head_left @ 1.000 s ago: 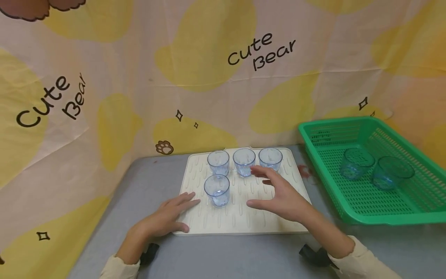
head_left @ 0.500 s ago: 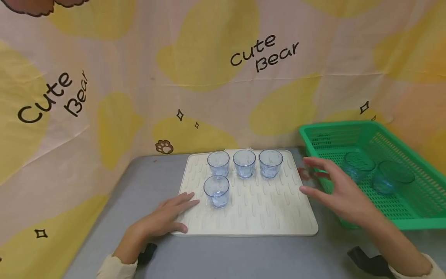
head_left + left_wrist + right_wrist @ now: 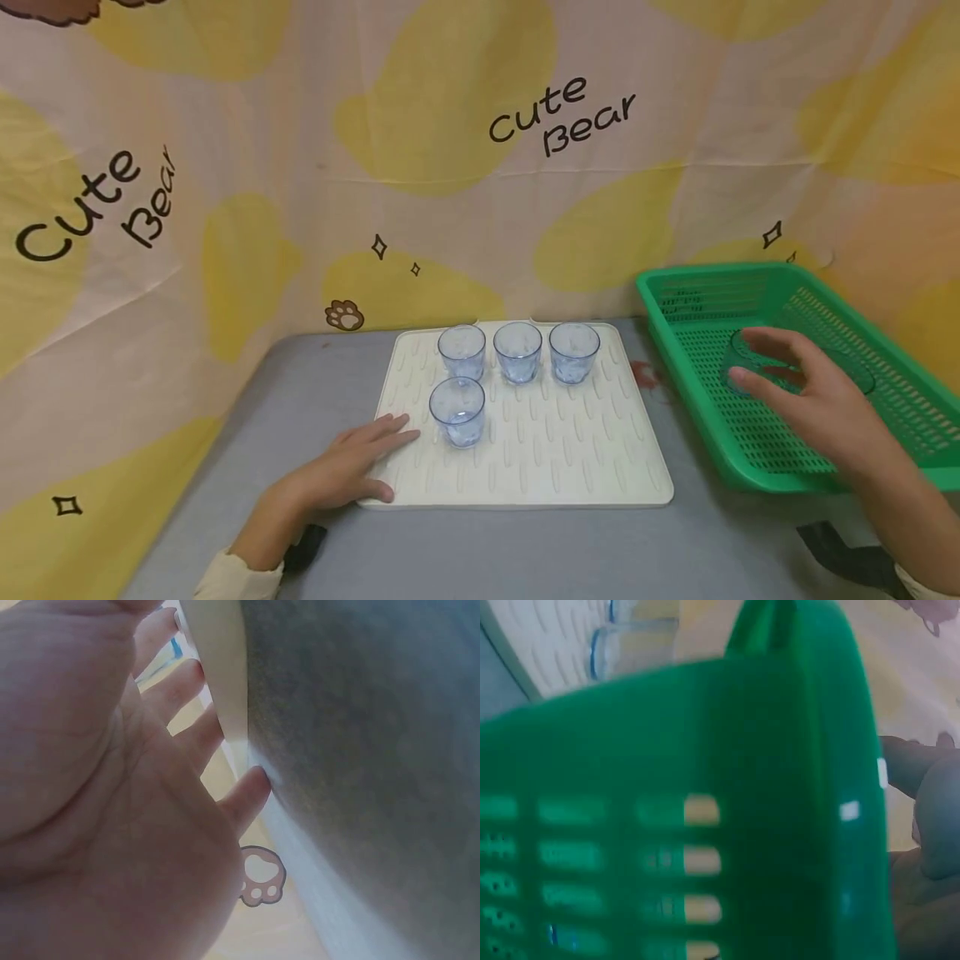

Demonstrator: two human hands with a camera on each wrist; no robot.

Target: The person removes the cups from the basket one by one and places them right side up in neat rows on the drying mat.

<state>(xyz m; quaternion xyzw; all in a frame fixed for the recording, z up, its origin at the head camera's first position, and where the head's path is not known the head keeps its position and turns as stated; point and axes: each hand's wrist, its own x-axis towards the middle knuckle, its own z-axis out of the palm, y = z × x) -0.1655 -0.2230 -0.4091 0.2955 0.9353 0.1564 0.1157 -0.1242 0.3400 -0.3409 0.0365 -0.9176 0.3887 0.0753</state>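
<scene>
My left hand [image 3: 348,467] lies spread, its fingertips on the left edge of a white ridged mat [image 3: 555,475]; the left wrist view shows the palm [image 3: 142,817] and fingers beside that edge. Upright on the mat, three clear bluish glasses form a back row: left glass [image 3: 461,354], middle glass [image 3: 517,354], right glass [image 3: 574,354]. A fourth glass [image 3: 457,417] stands before the left one. My right hand [image 3: 832,408] is over the green basket [image 3: 787,482], thumb and fingers apart around a glass [image 3: 737,358], contact unclear. Behind the hand, another glass [image 3: 861,375] is mostly hidden.
The basket's perforated wall [image 3: 795,787] fills much of the right wrist view. Grey cloth [image 3: 487,550] covers the table. A printed curtain [image 3: 450,167] hangs close behind the mat and basket.
My right hand has left the back right glass on the mat and moved right, over the basket to the glasses there. The left hand has stayed at the mat's edge.
</scene>
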